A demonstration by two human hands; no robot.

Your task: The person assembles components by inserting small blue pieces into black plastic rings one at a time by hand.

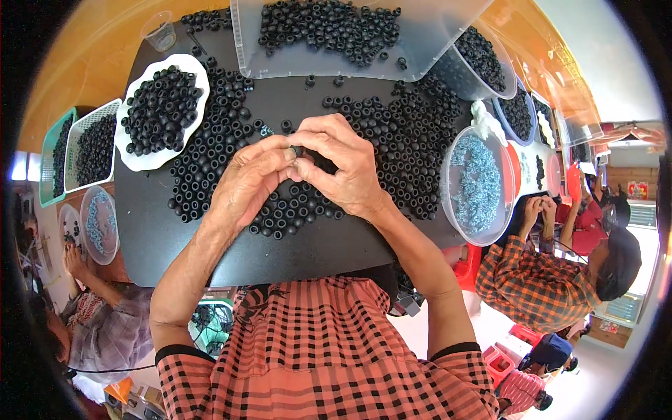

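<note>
Over the middle of the table, my left hand and my right hand meet at the fingertips. Pinched between both is a small black round part, mostly covered by the fingers. It resembles the many black ring-shaped parts with round holes spread under and around my hands. A few tiny light-blue pieces lie just beyond my left hand. A white scalloped plate heaped with black ring-shaped parts stands left of my hands.
A clear plastic bin of black parts lies at the far side. To the right stand a round tub of light-blue pieces and a bowl of black parts. A small clear cup is far left. People sit on both sides.
</note>
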